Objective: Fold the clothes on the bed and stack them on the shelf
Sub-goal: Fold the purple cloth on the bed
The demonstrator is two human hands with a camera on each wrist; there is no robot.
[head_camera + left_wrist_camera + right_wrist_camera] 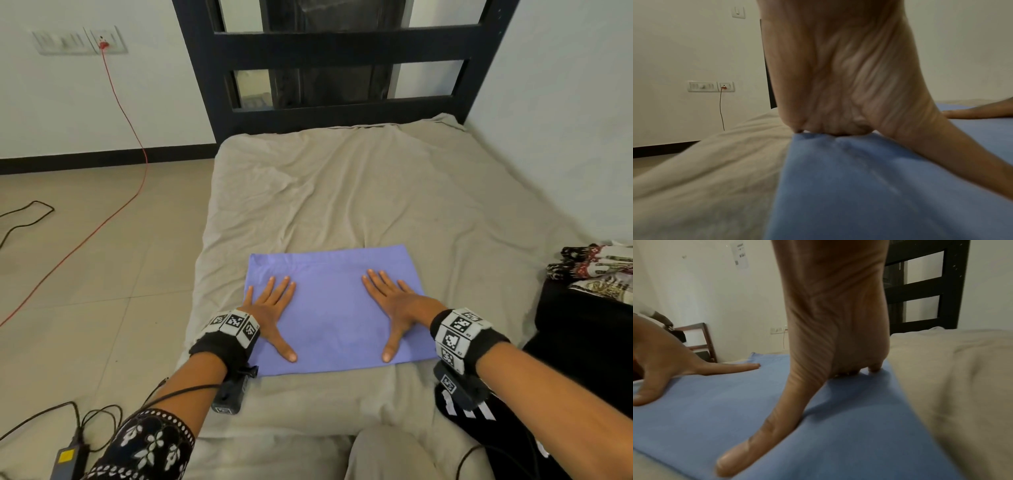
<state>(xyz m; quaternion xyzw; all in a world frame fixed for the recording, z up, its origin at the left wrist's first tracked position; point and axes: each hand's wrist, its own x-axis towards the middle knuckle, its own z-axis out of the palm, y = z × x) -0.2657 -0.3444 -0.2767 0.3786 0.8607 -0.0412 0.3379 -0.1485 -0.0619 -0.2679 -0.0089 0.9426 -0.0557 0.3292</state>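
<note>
A folded purple-blue garment [334,308] lies flat as a rectangle on the beige bed sheet [359,192], near the bed's front. Both my hands press down on it with straight, spread fingers. My left hand [272,310] rests on its left part, the little finger at the left edge. My right hand [394,305] rests on its right part. In the left wrist view my left hand [838,91] meets the blue cloth [869,186] at its edge. In the right wrist view my right hand [830,340] lies flat on the cloth [735,410].
Patterned folded clothes [596,270] and a black garment [582,325] lie at the bed's right edge. A black headboard frame [342,68] stands at the far end. A red cable [116,137] and a black cable [24,219] run over the tiled floor on the left; a charger [66,457] sits below.
</note>
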